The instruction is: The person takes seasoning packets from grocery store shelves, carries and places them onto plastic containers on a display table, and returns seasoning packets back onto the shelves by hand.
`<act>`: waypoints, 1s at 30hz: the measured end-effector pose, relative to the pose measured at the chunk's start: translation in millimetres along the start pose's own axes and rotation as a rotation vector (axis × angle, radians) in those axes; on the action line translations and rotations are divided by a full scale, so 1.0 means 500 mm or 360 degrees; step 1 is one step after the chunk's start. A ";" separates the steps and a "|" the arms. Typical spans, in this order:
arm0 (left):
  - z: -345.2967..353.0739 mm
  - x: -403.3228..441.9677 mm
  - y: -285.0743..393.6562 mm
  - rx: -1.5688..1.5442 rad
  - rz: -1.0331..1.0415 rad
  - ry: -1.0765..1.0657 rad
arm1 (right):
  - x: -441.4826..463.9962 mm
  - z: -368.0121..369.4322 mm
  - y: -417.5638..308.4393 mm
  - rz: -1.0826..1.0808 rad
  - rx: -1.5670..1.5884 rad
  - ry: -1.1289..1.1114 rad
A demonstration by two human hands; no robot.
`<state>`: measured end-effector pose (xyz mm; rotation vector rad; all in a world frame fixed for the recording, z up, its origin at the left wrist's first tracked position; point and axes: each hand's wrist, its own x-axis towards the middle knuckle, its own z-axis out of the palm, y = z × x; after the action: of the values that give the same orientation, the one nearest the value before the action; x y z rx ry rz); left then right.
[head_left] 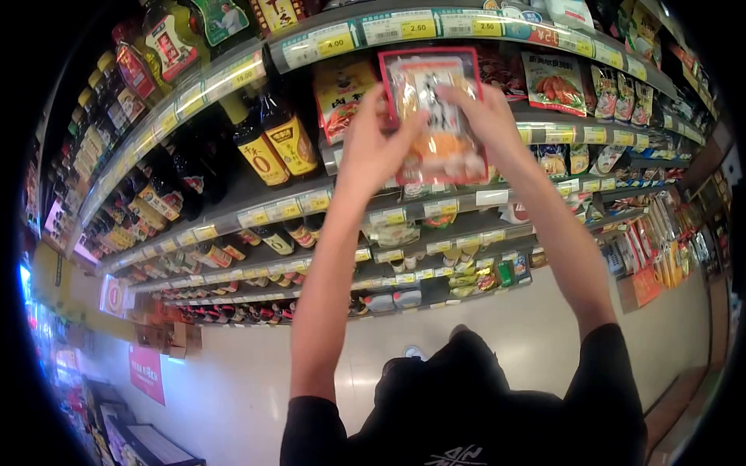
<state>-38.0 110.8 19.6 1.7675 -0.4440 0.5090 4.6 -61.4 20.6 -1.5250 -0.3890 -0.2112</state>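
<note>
Both my hands hold a red-edged seasoning packet [439, 151] upright in front of the shelf. It has a pale label with dark characters and a clear lower part showing orange and whitish contents. My left hand [377, 144] grips its left edge, thumb lying across the front. On the right edge, my right hand [486, 116] holds it with the thumb on the printed face. Most of the fingers are hidden behind the packet. Behind my left hand stands a yellow and red packet [342, 89] on the shelf.
Dark sauce bottles [287, 136] with yellow labels stand to the left. A packet with a red food picture [554, 81] sits to the right. Price-tag strips [420, 27] run along the shelf edges. Below is a pale floor [249, 373], with a red sign [146, 374] at lower left.
</note>
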 end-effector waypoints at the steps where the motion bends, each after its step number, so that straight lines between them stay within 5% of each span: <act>1: -0.003 0.042 -0.030 0.0250 0.0000 0.0028 | 0.040 -0.005 -0.009 0.0130 -0.0042 -0.0025; 2: -0.004 0.080 -0.035 0.0252 0.0004 0.0025 | 0.095 -0.013 0.018 0.0081 -0.0047 0.0005; 4: -0.008 0.143 -0.040 0.1160 -0.0064 -0.0224 | 0.193 -0.033 0.059 0.0125 -0.0341 0.0137; 6: -0.001 0.169 -0.049 0.1409 -0.0177 -0.0451 | 0.236 -0.042 0.080 -0.0240 -0.0727 0.0106; 7: 0.003 0.174 -0.058 0.1514 -0.0170 -0.0493 | 0.250 -0.054 0.072 -0.0080 -0.1203 0.0030; 12: 0.027 0.177 -0.097 0.1750 -0.0267 -0.0587 | 0.237 -0.073 0.036 0.0585 -0.1193 -0.0535; 15: 0.027 0.178 -0.076 0.1645 -0.0318 -0.0529 | 0.242 -0.080 0.045 0.0532 -0.1181 -0.0650; 20: 0.037 0.215 -0.163 0.1807 0.0101 -0.0197 | 0.300 -0.076 0.116 -0.0366 -0.1222 -0.0377; 27: 0.075 0.248 -0.167 0.2140 -0.0132 -0.0012 | 0.332 -0.068 0.119 -0.0350 -0.1795 -0.0225; 28: 0.081 0.244 -0.169 0.2152 0.0051 0.0183 | 0.334 -0.069 0.116 -0.0180 -0.1747 -0.0329; 30: 0.088 0.244 -0.170 0.2158 0.0244 0.0373 | 0.330 -0.067 0.129 -0.0480 -0.1747 -0.0090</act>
<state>114.7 84.7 9.0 2.8987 -0.0017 1.3036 184.3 -74.2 22.8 -2.5451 -0.5944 -0.6996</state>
